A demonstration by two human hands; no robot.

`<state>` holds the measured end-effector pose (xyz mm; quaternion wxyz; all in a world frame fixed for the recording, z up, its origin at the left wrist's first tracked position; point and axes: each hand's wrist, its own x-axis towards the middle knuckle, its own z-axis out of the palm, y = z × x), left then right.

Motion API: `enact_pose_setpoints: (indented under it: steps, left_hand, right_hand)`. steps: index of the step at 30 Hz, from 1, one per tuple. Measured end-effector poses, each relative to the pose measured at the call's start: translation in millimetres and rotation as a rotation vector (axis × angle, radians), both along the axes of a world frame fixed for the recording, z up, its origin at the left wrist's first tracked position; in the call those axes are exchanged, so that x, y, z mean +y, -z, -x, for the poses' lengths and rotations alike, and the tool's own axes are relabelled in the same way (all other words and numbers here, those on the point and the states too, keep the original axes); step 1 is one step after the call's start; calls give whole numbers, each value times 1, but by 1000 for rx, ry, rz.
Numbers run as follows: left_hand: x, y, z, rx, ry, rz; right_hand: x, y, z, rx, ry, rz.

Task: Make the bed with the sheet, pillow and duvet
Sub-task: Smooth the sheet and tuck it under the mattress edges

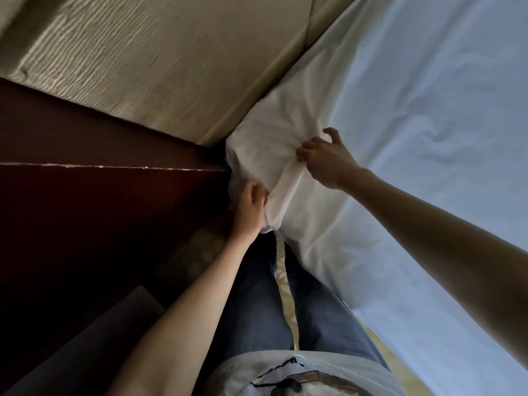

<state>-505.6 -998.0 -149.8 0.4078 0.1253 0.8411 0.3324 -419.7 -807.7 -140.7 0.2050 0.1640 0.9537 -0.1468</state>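
Gripping bunched sheet (285,155) corner w/ both: left hand (251,207) underneath, right hand (325,161) pinching top fold.

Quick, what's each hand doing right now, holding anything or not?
Left hand: holding the sheet, fingers curled round the bunched fabric at the mattress corner.
Right hand: pinching a fold of the same sheet on top of the corner.

Left hand (251,205) fingertips hidden under the bunched sheet (274,167) corner; wall (114,52) blurred; bed cut off at the right edge
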Motion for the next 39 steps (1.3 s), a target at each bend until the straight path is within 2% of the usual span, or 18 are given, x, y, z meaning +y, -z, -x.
enact_pose_setpoints:
  steps: [3, 6, 10, 13, 19, 22, 24, 27, 30, 34, 39]
  left_hand:
    - [23, 22, 17, 150, 85, 111]
    - [54, 34, 25, 116, 208, 234]
    - [80, 42, 8, 83, 140, 307]
    - [79, 45, -5, 125, 117, 296]
    - [75, 37, -12, 107, -27, 124]
    - [76, 33, -12, 20, -23, 147]
    - [72, 32, -3, 27, -15, 165]
    - [60, 24, 10, 124, -26, 64]
    - [46, 13, 14, 321, 103, -43]
    - [35, -3, 31, 435, 42, -3]
    - [37, -17, 53, 557, 396, 149]
  right_hand:
    - [2, 3, -11, 29, 25, 3]
    - [5, 8, -18, 31, -7, -9]
    - [14, 12, -28, 0, 24, 0]
    - [22, 17, -39, -4, 68, -8]
    - [32, 24, -52, -14, 118, 3]
    - [33, 26, -51, 10, 138, 19]
    - [32, 28, -49, 50, 166, 32]
    - [32, 28, -44, 113, 244, 84]
    - [31, 29, -37, 163, 269, 103]
    - [31, 30, -28, 204, 272, 85]
    - [26, 36, -14, 199, 258, 65]
